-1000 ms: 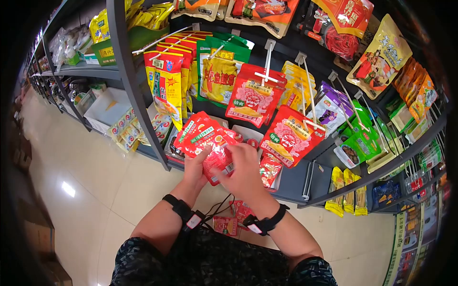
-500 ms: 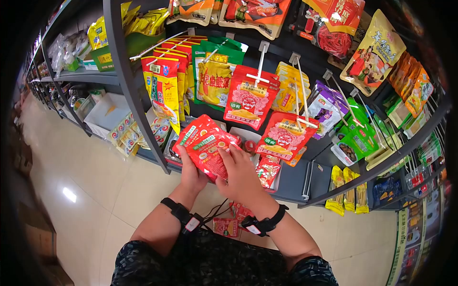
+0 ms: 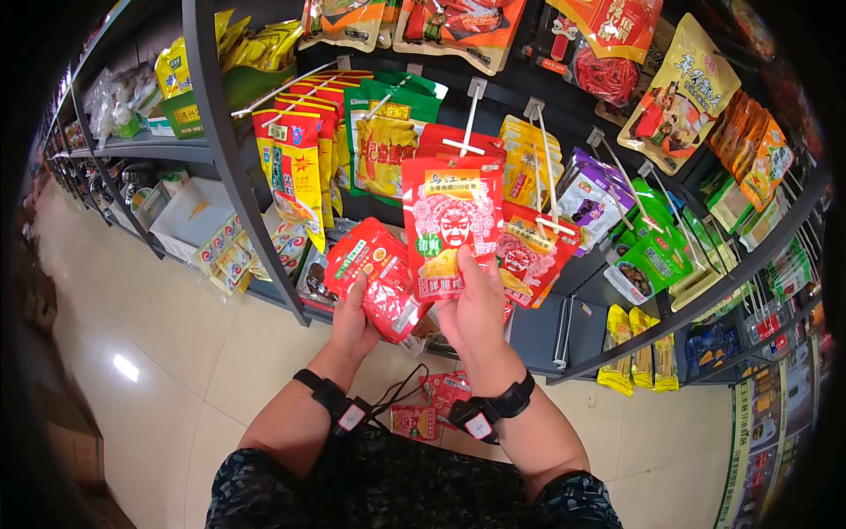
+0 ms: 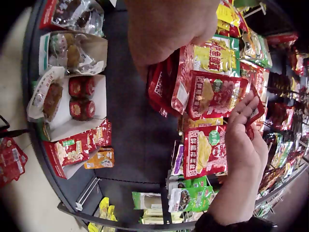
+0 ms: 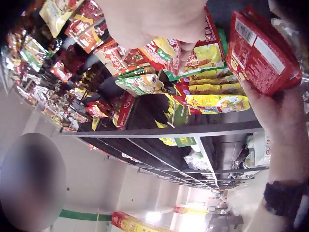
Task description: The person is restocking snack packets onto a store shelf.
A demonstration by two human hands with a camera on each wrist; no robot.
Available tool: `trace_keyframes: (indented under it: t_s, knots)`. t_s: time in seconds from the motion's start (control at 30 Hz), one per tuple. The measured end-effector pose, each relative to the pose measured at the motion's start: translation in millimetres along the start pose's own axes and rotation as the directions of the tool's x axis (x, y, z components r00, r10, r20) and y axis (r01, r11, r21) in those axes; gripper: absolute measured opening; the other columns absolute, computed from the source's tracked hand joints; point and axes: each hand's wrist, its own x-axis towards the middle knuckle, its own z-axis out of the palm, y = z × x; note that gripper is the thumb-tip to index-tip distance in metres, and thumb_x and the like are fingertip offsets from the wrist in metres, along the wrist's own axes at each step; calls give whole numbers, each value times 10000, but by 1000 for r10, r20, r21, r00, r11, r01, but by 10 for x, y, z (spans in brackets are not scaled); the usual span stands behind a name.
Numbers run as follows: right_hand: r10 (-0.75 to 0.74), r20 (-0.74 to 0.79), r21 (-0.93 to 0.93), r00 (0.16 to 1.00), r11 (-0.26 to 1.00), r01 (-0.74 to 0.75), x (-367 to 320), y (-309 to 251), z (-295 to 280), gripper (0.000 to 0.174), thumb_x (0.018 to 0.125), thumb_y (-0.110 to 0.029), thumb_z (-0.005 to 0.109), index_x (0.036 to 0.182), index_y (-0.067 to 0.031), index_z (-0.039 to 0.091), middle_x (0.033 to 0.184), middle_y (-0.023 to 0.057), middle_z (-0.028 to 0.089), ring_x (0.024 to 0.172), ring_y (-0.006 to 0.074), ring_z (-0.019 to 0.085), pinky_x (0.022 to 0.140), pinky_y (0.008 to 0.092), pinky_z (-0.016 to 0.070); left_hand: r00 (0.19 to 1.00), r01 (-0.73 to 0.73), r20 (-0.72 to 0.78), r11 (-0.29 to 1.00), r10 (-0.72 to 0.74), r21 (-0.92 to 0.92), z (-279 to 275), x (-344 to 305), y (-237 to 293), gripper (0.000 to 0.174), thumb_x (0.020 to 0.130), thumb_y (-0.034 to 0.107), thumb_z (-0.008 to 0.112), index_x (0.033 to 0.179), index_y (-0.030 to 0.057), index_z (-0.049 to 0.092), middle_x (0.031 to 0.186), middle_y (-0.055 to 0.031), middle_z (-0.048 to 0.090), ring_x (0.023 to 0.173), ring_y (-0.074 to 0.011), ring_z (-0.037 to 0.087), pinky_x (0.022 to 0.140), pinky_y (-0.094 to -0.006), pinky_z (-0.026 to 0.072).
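One big dark-grey metal shelf rack [image 3: 207, 115] fills the view, and in front of it two hands are busy: the left hand [image 3: 352, 328] is gripping at least two flat red plastic packets [image 3: 374, 269], exact count hidden, while the right hand [image 3: 476, 309] pinches one glossy red face-printed packet [image 3: 451, 207], front showing, and three narrow yellow packets [image 3: 641, 348] sit low right

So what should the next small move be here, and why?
Probably raise the right hand's red packet toward the white hook behind it: its front faces out, another red packet hangs there, and the left hand holds the others aside.
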Motion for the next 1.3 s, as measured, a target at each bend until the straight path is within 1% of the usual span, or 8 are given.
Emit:
trace_keyframes:
  t_s: [0.43, 0.53, 0.57, 0.6, 0.87, 1.03, 1.23, 1.3]
  knots:
    - [353, -143, -15, 925, 933, -359, 257, 55, -279, 292, 973, -259, 582, 1194, -72, 545, 1156, 105, 621, 1000, 210, 631, 865, 383, 526, 998, -42, -35, 998, 43, 42, 24, -18, -2, 349, 962, 125, 580, 1283, 43, 469, 1207, -139, 617, 1058, -262, 651, 901, -444, 561]
    - [410, -115, -540, 905, 739, -404, 86, 85, -283, 406, 886, -341, 689, 1135, -43, 568, 1045, 113, 613, 925, 211, 595, 775, 381, 494, 996, -84, 9, 994, 83, 70, 38, -31, 6, 343, 921, 47, 615, 1248, 17, 514, 1189, -144, 631, 1034, -253, 660, 885, -421, 571]
    - [79, 166, -924, 983, 360, 128, 20, 94, -241, 480, 823, -369, 732, 1122, -30, 568, 1072, 129, 600, 978, 244, 573, 766, 415, 486, 995, -97, 19, 991, 95, 97, 41, -28, 6, 347, 915, 43, 622, 1246, 18, 518, 1184, -144, 634, 1035, -251, 660, 878, -417, 574]
    - [-41, 564, -802, 825, -267, 535, -46, 116, -231, 556, 761, -397, 776, 1109, -17, 567, 1099, 145, 587, 1031, 277, 550, 757, 449, 478, 994, -110, 32, 986, 107, 127, 40, -26, 7, 351, 910, 38, 629, 1243, 18, 522, 1179, -144, 636, 1035, -250, 661, 871, -414, 577]
    - [244, 301, -696, 922, -605, 388, -313, 439, -267, 1038, 644, -308, 812, 1466, 14, 265, 1460, 283, 309, 1325, 447, 348, 985, 565, 412, 990, -143, 11, 982, 142, 127, -26, 31, -95, 442, 962, 302, 562, 1304, 35, 478, 1241, -141, 610, 1106, -268, 630, 923, -425, 544]
    - [343, 231, -799, 910, -467, 379, -318, 229, -279, 909, 687, -195, 733, 1455, 15, 296, 1444, 298, 332, 1255, 460, 423, 957, 515, 459, 996, 14, 92, 995, -5, -95, -72, 53, -9, 759, 940, 692, 270, 1393, 98, 402, 1357, -141, 534, 1229, -302, 541, 1037, -479, 445]
    - [178, 417, -894, 891, -95, 437, -177, -2, -381, 670, 841, -137, 638, 1438, -32, 354, 1369, 227, 475, 1182, 410, 543, 865, 515, 509, 999, 22, 26, 994, -19, -110, -162, 153, 4, 756, 949, 671, 282, 1428, 93, 370, 1405, -164, 492, 1287, -336, 492, 1064, -514, 412]
    - [212, 54, -602, 976, 786, -138, -176, -60, -203, 491, 972, -120, 522, 1432, -66, 361, 1371, 181, 495, 1200, 392, 554, 900, 539, 506, 999, 38, -4, 993, -39, -109, -78, 112, 34, 638, 1006, 562, 288, 1422, 86, 377, 1388, -157, 512, 1272, -325, 508, 1055, -514, 420]
